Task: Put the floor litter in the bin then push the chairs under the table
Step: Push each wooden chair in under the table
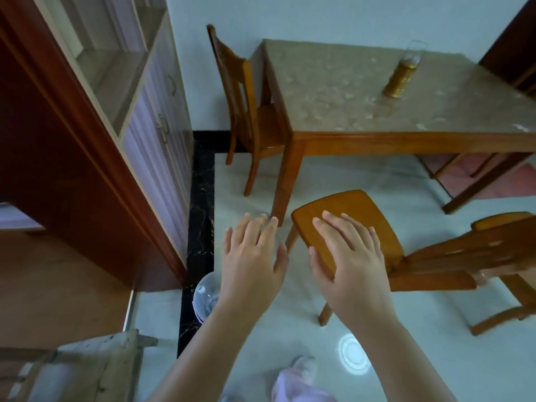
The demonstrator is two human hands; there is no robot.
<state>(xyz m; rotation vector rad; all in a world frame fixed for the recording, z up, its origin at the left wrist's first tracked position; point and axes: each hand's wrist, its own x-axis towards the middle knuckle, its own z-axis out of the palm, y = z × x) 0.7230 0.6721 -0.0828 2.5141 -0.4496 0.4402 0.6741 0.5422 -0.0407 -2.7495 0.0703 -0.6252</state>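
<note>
Bare hands (pixel 252 258), pale lilac trousers (pixel 294 387)

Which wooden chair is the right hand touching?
The near brown wooden chair, out from the wooden table: the right hand lies flat on its seat. The other chair, at the table's left end, is untouched.

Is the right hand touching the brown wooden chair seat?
Touching. The head view shows the right hand lying flat on the brown wooden chair seat, its fingers spread over the surface.

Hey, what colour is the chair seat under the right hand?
Warm orange-brown wood; the chair seat shows best in the head view.
</note>
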